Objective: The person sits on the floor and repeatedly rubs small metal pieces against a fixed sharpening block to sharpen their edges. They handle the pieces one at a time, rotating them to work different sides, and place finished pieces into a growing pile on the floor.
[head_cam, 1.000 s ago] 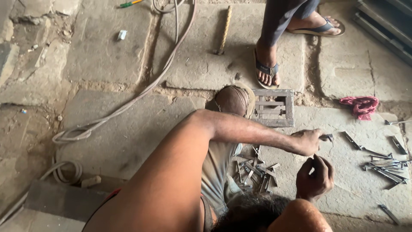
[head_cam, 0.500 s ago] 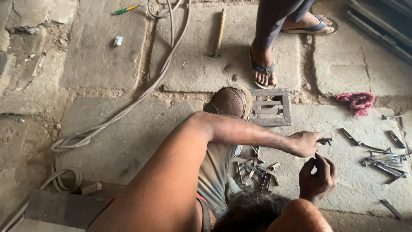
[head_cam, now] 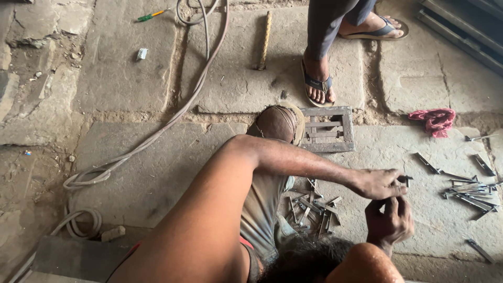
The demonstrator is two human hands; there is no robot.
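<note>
Head view shows a stone floor (head_cam: 157, 173), a near pile of metal bits (head_cam: 312, 209), then the left hand (head_cam: 380, 183) pinching a small part (head_cam: 404, 179) above the half-curled right hand (head_cam: 390, 222); hold it tight and steady.

The right hand (head_cam: 389, 222) rose from a loose curl until its fingers (head_cam: 401, 203) met the small metal piece (head_cam: 404, 180) pinched by the left hand (head_cam: 378, 183). The left hand barely shifted.

Small dark metal piece (head_cam: 404, 180), pinched aloft above stone floor
</note>
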